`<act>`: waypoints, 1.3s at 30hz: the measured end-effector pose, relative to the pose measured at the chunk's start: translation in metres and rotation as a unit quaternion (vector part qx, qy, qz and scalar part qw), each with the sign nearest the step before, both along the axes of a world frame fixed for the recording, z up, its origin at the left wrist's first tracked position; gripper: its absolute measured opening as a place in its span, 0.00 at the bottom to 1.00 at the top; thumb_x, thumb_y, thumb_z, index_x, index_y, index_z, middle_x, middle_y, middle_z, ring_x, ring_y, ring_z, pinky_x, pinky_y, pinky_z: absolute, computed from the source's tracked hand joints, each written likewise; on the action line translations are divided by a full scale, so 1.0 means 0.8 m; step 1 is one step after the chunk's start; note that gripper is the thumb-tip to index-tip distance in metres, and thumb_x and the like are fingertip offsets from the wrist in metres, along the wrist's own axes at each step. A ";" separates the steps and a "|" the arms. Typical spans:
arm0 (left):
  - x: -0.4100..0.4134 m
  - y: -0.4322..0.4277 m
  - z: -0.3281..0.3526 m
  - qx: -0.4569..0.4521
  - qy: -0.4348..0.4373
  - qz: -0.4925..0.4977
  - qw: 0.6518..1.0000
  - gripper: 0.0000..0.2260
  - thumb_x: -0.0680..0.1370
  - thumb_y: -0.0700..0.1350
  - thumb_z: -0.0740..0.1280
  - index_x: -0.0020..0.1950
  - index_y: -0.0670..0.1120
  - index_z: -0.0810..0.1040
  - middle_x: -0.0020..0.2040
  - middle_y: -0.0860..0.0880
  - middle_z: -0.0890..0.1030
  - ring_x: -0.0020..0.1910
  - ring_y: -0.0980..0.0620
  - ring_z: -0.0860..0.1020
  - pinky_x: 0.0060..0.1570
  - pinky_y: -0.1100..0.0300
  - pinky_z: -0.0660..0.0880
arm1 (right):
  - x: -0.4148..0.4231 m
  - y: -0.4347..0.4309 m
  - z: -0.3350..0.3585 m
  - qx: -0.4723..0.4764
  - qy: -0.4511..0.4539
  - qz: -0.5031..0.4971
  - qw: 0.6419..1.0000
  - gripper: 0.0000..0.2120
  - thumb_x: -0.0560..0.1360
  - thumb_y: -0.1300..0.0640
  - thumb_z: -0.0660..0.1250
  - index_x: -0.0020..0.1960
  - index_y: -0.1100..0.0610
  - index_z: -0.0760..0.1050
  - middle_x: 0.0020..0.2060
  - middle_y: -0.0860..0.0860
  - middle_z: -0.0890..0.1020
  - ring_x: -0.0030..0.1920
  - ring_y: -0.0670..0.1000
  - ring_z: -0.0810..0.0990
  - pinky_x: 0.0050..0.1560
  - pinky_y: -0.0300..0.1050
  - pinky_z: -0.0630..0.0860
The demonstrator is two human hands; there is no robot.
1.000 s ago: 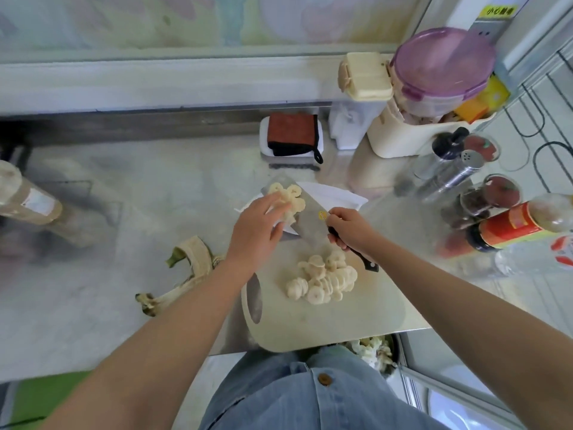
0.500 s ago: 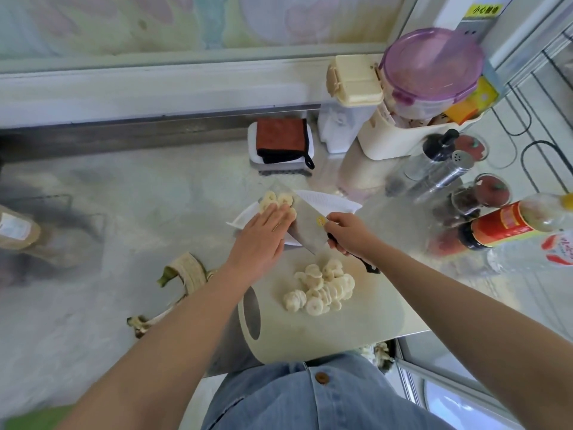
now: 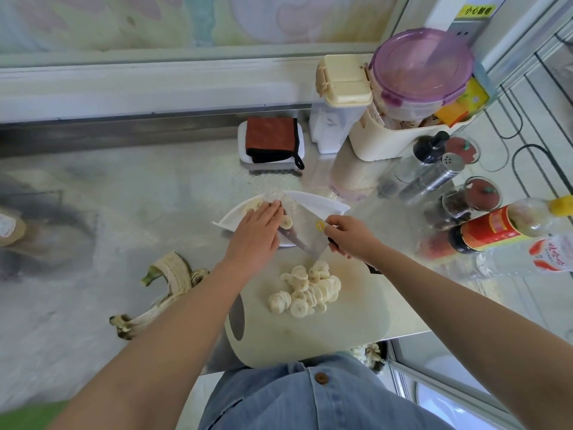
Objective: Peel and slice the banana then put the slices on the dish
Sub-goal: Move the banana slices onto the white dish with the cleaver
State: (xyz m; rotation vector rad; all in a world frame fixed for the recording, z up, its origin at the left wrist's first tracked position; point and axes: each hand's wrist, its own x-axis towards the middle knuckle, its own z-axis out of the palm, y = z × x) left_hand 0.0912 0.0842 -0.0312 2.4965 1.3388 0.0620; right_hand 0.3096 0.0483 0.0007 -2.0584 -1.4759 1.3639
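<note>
My right hand [image 3: 352,235] grips the handle of a cleaver [image 3: 305,226], its broad blade tilted over the white dish [image 3: 322,203]. My left hand [image 3: 255,235] lies flat with straight fingers against the blade, pushing banana slices [image 3: 286,223] off it into the dish. A few slices [image 3: 249,207] lie in the dish beyond my fingers. A pile of banana slices [image 3: 305,288] sits on the pale cutting board [image 3: 341,330] in front of me. The empty banana peel [image 3: 164,287] lies on the counter to the left.
Behind the dish stand a sponge holder with a red-brown cloth [image 3: 272,141], a cream container [image 3: 341,97] and a purple-lidded tub [image 3: 423,66]. Spice jars, a shaker [image 3: 434,178] and bottles [image 3: 508,225] crowd the right side. A bottle [image 3: 7,226] stands at the far left.
My left hand has slid along the blade toward the dish, sweeping slices off it. The cleaver has tilted more steeply over the dish. My view shifted slightly.
</note>
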 end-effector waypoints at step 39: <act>-0.010 -0.028 0.007 -0.003 -0.066 0.036 0.997 0.20 0.82 0.43 0.56 0.74 0.41 0.64 0.75 0.46 0.64 0.74 0.47 0.60 0.73 0.55 0.54 | -0.003 -0.011 0.006 0.002 0.043 -0.061 0.997 0.12 0.79 0.54 0.58 0.39 0.58 0.69 0.27 0.53 0.77 0.23 0.50 0.67 0.24 0.39 0.66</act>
